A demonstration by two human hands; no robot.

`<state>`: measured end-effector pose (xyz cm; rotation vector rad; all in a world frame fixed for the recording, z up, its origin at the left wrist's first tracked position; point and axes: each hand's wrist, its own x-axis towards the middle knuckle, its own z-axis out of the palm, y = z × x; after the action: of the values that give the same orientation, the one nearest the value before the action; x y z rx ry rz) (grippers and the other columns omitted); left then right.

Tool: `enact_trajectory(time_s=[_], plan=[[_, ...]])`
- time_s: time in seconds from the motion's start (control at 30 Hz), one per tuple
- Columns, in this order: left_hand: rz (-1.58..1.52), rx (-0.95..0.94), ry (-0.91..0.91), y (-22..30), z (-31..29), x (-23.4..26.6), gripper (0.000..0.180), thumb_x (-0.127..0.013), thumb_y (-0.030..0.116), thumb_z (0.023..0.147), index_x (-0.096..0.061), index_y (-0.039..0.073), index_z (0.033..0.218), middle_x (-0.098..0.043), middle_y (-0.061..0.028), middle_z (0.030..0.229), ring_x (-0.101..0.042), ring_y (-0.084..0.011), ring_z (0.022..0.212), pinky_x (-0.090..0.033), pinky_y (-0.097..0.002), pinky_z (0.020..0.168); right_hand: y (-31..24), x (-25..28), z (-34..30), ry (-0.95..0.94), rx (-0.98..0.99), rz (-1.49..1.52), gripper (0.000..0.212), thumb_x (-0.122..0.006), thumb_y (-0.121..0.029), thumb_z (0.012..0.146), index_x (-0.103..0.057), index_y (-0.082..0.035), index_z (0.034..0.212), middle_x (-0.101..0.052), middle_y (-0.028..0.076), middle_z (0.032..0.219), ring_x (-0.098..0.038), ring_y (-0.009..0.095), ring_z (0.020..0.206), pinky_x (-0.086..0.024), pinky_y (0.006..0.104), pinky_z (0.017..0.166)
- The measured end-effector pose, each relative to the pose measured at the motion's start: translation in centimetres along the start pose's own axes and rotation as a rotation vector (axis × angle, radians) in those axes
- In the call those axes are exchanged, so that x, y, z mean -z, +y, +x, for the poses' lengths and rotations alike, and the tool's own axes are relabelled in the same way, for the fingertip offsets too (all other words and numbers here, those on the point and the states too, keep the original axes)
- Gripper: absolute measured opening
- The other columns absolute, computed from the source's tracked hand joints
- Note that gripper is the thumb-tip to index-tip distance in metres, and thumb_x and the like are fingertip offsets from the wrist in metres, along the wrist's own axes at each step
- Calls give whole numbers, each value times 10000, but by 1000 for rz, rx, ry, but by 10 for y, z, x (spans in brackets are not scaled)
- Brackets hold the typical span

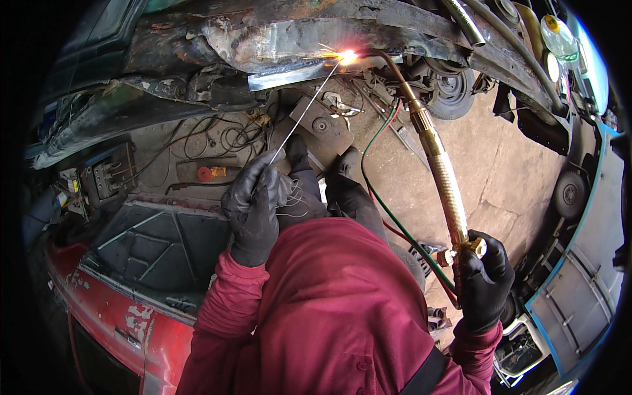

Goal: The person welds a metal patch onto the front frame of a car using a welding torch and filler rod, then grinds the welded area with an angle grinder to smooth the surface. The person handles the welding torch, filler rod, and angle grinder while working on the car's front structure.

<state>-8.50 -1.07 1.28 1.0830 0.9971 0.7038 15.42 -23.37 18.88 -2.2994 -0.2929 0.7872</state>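
Maroon shirt (342,316) fills 6 o'clock. At 9 o'clock the gloved left hand (254,212) pinches a thin filler rod (304,115) between its fingers, the rod reaching a bright glow (347,57) at 12 against rusty bodywork (260,43). The gloved right hand (487,284), at 4, wraps its fingers around a brass welding torch (440,155) slanting toward that glow.

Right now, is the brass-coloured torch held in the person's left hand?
No, the right hand grips the brass-coloured torch, while the left hand holds a thin metal rod.
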Motion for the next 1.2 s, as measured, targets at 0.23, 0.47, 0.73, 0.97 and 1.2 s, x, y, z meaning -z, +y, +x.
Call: enact_trajectory(time_s=[0.23,0.47,0.73,0.97,1.2], plan=[[28,-17,20,-2,0,0,297,-560,177,1145,-661,-31,1331,-491,19,689,-469,-88,648,-502,-352,717,1,5,0,-31,-95,43,341,-774,-117,955,-712,36,1254,-769,72,1068,-697,119,946,-564,294,875],[14,-28,17,1,0,-1,277,-570,183,1141,-667,-28,1292,-499,19,692,-474,-85,646,-494,-340,692,2,4,1,-34,-70,37,327,-761,-89,957,-713,38,1255,-771,74,1076,-703,124,952,-565,296,878],[48,30,22,6,0,-2,283,-583,201,1138,-676,-27,1278,-508,18,703,-472,-80,648,-485,-322,687,1,5,0,-36,-84,50,322,-754,-63,955,-712,40,1257,-772,78,1088,-708,135,971,-565,307,912],[31,-4,29,5,0,-5,294,-572,201,1143,-675,-32,1288,-504,15,700,-472,-81,652,-493,-330,703,1,4,1,-27,-158,28,325,-741,-41,944,-712,39,1257,-771,82,1086,-708,132,961,-571,309,894],[26,-25,8,2,1,-2,298,-554,193,1149,-664,-33,1309,-496,18,693,-472,-82,651,-496,-336,708,1,3,0,-39,-111,58,332,-754,-64,945,-712,41,1257,-771,82,1087,-707,134,960,-569,306,891]])
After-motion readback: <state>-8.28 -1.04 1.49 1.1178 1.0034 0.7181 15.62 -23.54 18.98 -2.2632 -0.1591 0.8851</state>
